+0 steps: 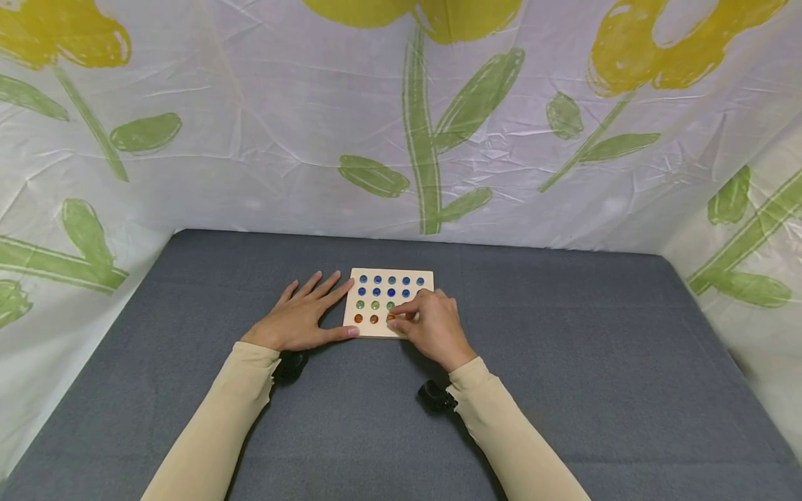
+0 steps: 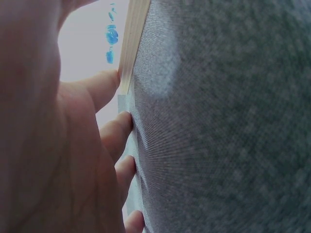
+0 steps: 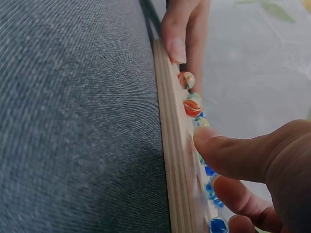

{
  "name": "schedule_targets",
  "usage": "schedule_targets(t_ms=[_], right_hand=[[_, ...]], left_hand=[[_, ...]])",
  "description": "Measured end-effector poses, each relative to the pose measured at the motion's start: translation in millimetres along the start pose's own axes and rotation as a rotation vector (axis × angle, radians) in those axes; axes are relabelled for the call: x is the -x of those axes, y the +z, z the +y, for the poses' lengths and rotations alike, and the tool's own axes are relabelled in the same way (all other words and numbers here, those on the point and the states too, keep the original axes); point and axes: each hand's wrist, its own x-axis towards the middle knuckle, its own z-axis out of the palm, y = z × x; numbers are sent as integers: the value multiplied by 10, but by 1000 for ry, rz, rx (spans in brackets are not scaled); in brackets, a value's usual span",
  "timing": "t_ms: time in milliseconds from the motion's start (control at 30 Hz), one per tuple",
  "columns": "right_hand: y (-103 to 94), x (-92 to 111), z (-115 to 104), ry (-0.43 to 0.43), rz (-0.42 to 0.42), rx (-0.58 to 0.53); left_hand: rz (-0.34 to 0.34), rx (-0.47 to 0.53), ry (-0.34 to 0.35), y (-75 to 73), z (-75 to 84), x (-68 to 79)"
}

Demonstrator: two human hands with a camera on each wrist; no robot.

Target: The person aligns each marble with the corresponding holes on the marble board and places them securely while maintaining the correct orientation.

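A pale wooden board [image 1: 381,331] lies on the cloth, with glass marbles seated in rows: two rows of blue marbles [image 1: 376,292], then green marbles [image 1: 375,305], then orange marbles [image 1: 374,319] along the near edge. My left hand [image 1: 302,321] is spread flat at the board's left side, its thumb on the near left corner and the index fingertip against the left edge. With thumb and index finger, my right hand [image 1: 436,328] pinches an orange marble [image 1: 391,318] at the third spot of the near row. That hand covers the board's near right part. In the right wrist view, the thumb [image 3: 209,141] hides the pinched marble.
Dark grey cloth [image 1: 564,362] covers the table around the board. A white sheet [image 1: 263,139] printed with yellow flowers hangs behind and at the sides. Each wrist carries a small black camera, one under the left sleeve [image 1: 238,390] and one by the right sleeve [image 1: 495,410].
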Motion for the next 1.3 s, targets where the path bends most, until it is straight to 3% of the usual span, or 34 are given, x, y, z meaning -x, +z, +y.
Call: schedule_targets(t_ms=[667, 1300], right_hand=[[7, 7, -22, 12, -36, 46], [-307, -32, 162, 57, 0, -40]], left_hand=[[-16, -3, -5, 4, -27, -12], [-22, -12, 1, -1, -33, -8]])
